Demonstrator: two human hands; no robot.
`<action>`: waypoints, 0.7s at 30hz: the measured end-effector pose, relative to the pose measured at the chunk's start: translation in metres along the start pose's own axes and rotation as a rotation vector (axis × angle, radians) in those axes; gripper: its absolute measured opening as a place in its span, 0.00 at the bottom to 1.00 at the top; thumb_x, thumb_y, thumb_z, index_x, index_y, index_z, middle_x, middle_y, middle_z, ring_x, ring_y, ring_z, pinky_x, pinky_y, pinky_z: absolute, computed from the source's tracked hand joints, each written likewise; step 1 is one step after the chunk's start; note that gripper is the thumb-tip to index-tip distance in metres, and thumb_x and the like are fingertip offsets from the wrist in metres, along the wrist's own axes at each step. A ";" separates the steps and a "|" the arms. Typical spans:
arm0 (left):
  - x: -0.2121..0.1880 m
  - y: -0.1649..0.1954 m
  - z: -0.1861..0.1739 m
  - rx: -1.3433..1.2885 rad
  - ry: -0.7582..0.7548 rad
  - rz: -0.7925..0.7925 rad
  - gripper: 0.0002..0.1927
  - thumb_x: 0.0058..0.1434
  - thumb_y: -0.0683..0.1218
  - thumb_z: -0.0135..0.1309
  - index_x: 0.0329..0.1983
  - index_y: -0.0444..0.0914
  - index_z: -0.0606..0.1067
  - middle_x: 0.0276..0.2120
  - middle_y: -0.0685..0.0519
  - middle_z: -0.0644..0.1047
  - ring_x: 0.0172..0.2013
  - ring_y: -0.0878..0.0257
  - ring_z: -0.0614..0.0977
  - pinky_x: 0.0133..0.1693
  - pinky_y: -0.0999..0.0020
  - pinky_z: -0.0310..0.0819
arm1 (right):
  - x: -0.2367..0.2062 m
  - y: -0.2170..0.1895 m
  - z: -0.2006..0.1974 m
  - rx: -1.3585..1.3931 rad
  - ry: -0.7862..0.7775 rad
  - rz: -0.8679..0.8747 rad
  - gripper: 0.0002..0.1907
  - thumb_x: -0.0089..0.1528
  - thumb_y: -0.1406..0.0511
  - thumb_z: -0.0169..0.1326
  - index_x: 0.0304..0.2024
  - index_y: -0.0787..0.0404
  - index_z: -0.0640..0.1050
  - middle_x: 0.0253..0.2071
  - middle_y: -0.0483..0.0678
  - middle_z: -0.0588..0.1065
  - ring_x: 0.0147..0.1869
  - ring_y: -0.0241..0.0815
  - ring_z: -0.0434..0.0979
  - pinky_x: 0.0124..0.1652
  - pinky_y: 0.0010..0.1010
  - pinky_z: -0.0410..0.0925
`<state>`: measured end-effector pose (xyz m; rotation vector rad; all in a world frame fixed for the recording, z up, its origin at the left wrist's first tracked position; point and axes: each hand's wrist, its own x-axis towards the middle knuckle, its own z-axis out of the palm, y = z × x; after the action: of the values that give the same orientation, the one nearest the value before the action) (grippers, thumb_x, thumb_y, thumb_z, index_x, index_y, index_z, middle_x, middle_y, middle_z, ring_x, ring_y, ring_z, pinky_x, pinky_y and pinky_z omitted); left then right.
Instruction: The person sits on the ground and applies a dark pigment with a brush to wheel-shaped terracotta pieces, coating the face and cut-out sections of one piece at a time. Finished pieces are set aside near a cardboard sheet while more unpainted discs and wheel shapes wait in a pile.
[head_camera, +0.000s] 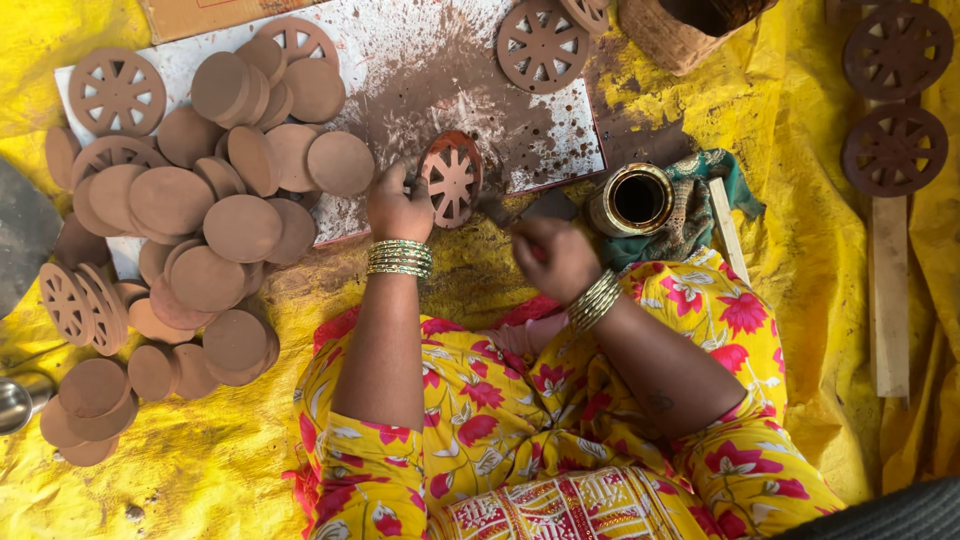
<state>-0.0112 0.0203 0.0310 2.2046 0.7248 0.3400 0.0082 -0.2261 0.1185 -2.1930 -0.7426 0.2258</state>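
Left hand (398, 208) gripping 1 clay spoked wheel (451, 178) upright; right hand (555, 258) closed on a thin tool (497, 212); mid-trimming; next calls for steady tip at spokes.

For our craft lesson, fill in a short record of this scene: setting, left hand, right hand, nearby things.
Setting: yellow sheet on the floor, dusty white board on it
Left hand: holds a spoked clay wheel upright on the board
Right hand: grips a small tool by the wheel
Nearby: pile of plain clay discs, brass pot, two dark wheels
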 end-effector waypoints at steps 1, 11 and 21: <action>0.000 0.000 0.000 0.002 -0.001 -0.004 0.15 0.58 0.40 0.61 0.50 0.39 0.80 0.40 0.45 0.81 0.37 0.53 0.84 0.39 0.57 0.78 | -0.002 -0.004 0.001 0.017 -0.043 -0.023 0.09 0.61 0.66 0.57 0.42 0.62 0.81 0.34 0.56 0.80 0.34 0.51 0.82 0.37 0.40 0.74; 0.001 -0.006 0.007 0.003 0.036 0.010 0.13 0.58 0.39 0.58 0.47 0.37 0.78 0.40 0.43 0.80 0.37 0.50 0.83 0.40 0.56 0.78 | 0.002 -0.007 -0.011 -0.051 -0.034 -0.082 0.13 0.61 0.68 0.56 0.47 0.66 0.79 0.34 0.57 0.79 0.35 0.54 0.81 0.38 0.43 0.73; -0.001 -0.009 0.011 0.021 0.039 -0.033 0.10 0.58 0.40 0.57 0.43 0.36 0.77 0.38 0.45 0.80 0.38 0.48 0.83 0.41 0.53 0.77 | -0.006 -0.010 -0.013 -0.063 -0.195 0.058 0.10 0.64 0.66 0.52 0.45 0.63 0.80 0.31 0.53 0.78 0.27 0.47 0.80 0.30 0.38 0.73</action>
<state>-0.0107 0.0181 0.0169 2.2085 0.7882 0.3612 0.0037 -0.2331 0.1340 -2.2759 -0.8026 0.4560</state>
